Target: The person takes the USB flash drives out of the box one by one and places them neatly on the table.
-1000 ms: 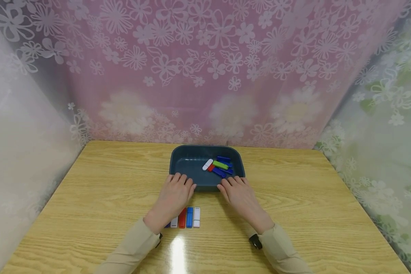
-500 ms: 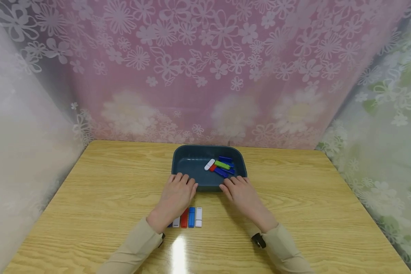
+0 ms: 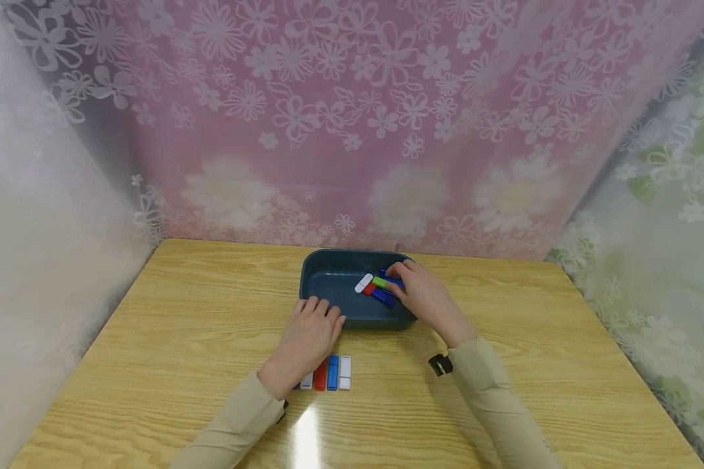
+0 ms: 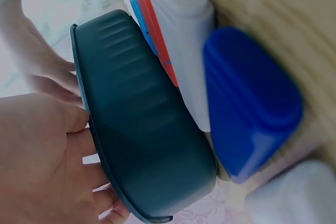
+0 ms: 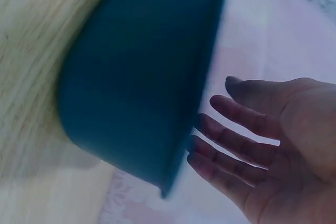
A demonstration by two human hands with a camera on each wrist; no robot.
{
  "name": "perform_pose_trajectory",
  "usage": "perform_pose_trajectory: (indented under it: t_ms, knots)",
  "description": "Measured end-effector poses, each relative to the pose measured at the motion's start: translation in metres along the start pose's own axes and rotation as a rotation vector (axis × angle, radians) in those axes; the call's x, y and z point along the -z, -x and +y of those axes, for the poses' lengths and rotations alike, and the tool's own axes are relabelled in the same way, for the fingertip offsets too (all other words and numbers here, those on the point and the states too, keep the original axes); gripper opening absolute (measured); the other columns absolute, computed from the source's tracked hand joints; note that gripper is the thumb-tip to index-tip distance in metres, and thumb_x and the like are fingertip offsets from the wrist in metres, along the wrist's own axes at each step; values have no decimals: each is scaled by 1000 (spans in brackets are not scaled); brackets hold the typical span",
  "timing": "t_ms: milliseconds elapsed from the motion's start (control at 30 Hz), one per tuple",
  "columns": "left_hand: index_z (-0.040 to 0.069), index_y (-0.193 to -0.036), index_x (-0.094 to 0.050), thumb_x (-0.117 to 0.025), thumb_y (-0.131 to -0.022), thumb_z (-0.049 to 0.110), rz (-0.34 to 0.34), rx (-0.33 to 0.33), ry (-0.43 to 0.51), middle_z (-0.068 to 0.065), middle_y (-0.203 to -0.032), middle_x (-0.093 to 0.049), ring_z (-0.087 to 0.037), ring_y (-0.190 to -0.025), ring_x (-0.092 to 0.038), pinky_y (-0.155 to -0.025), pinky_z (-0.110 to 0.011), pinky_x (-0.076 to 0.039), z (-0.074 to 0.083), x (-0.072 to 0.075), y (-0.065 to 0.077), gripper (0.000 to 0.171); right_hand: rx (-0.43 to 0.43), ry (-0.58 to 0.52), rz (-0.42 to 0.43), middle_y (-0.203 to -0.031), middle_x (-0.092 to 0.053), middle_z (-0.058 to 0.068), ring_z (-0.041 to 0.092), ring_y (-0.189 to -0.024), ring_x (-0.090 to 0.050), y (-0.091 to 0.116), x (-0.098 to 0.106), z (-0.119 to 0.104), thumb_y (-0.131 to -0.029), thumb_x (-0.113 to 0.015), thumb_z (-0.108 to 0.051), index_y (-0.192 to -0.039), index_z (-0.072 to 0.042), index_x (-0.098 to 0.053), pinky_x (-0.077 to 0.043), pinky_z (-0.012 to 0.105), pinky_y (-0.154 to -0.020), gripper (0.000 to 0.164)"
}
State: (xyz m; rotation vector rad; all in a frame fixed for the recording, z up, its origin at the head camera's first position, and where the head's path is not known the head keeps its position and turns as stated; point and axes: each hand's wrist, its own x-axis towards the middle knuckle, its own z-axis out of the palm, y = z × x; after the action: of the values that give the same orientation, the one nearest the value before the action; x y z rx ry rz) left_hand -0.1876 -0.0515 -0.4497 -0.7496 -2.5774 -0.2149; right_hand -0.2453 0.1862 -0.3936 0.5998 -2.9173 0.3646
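Observation:
A dark teal bin (image 3: 328, 303) stands on the table in the head view. My left hand (image 3: 307, 335) grips its front rim at the left, with the thumb outside and the fingers over the edge in the left wrist view. My right hand (image 3: 427, 296) is above the bin's right end, its fingers spread around a green USB stick (image 3: 380, 282); contact cannot be told. Beside it lie a white USB stick (image 3: 364, 284), a red one (image 3: 369, 289) and several blue ones (image 3: 382, 298). In the right wrist view the right fingers hold nothing.
A row of USB sticks lies before the bin, partly under my left forearm: a white stick (image 3: 345, 372), a blue stick (image 3: 332, 373), a red stick (image 3: 320, 378) and others. The left wrist view shows another blue stick (image 4: 252, 87). A flowered curtain (image 3: 352, 130) hangs behind the table.
My right hand has left the bin's front rim and moved up over its right end, onto the pile of sticks. The left hand keeps its place on the rim. The head view has shifted slightly.

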Motion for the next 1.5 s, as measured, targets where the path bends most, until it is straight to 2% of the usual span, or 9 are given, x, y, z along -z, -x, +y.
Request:
perform_pose_trajectory:
  t_ms: [200, 400, 600, 700, 833, 967, 1300, 1500]
  knots:
    - [8, -97, -68, -59, -104, 29, 9, -4, 4, -8, -88, -63, -28, -89, -57, -87, -41, -45, 0, 0, -1, 24, 19, 95, -76, -113, -66, 14, 30, -101, -67, -24, -24, 3, -96, -72, -19, -123, -3, -68, -54, 45, -91, 32]
    - [9, -95, -68, -57, -105, 29, 22, -10, -4, -7, -86, -62, -28, -88, -56, -85, -40, -45, 0, -1, 0, 25, 20, 149, -70, -113, -67, 16, 33, -100, -67, -32, -40, 5, -90, -78, -14, -123, -6, -70, -55, 45, -91, 34]
    - [9, -93, -67, -57, -105, 29, 39, -18, -15, -7, -85, -61, -28, -87, -56, -83, -38, -44, 0, -1, 0, 26, 19, 139, -47, -101, -67, 13, 31, -89, -67, -33, -49, 7, -88, -79, -7, -114, -9, -73, -56, 44, -84, 27]
    - [9, -94, -68, -57, -104, 29, 39, -18, -14, -7, -86, -62, -28, -87, -56, -84, -39, -45, 0, -1, 0, 25, 30, 128, -39, -98, -65, 12, 29, -82, -64, -31, -49, 7, -88, -79, -8, -115, -10, -72, -56, 42, -77, 29]
    - [8, -95, -69, -57, -105, 29, 29, -13, -9, -8, -87, -63, -28, -89, -57, -85, -39, -45, -1, -2, 0, 26, 18, 73, -32, -95, -60, 12, 25, -69, -55, -28, -44, 7, -89, -77, -9, -119, -10, -71, -50, 39, -65, 30]
    - [9, -96, -69, -57, -105, 30, 21, -3, -12, -8, -88, -63, -28, -90, -57, -87, -40, -45, -1, -2, -1, 26, 2, -14, 23, -97, -59, 13, 22, -67, -53, -25, -37, 6, -89, -75, -8, -117, -10, -71, -49, 39, -64, 28]
    - [9, -98, -69, -56, -105, 30, 2, 9, 0, -7, -88, -63, -28, -91, -57, -88, -40, -46, 0, -1, -1, 26, 9, -265, 140, -97, -63, 10, 19, -75, -60, -8, -23, 2, -92, -74, -8, -118, -9, -66, -53, 36, -67, 28]
    - [10, -97, -68, -56, -105, 31, -2, 10, -13, -6, -87, -62, -27, -90, -56, -88, -40, -45, 0, 0, -1, 26, -47, -449, 197, -106, -68, 11, 24, -86, -70, 9, -10, -8, -91, -76, -14, -115, -9, -64, -57, 40, -72, 27]
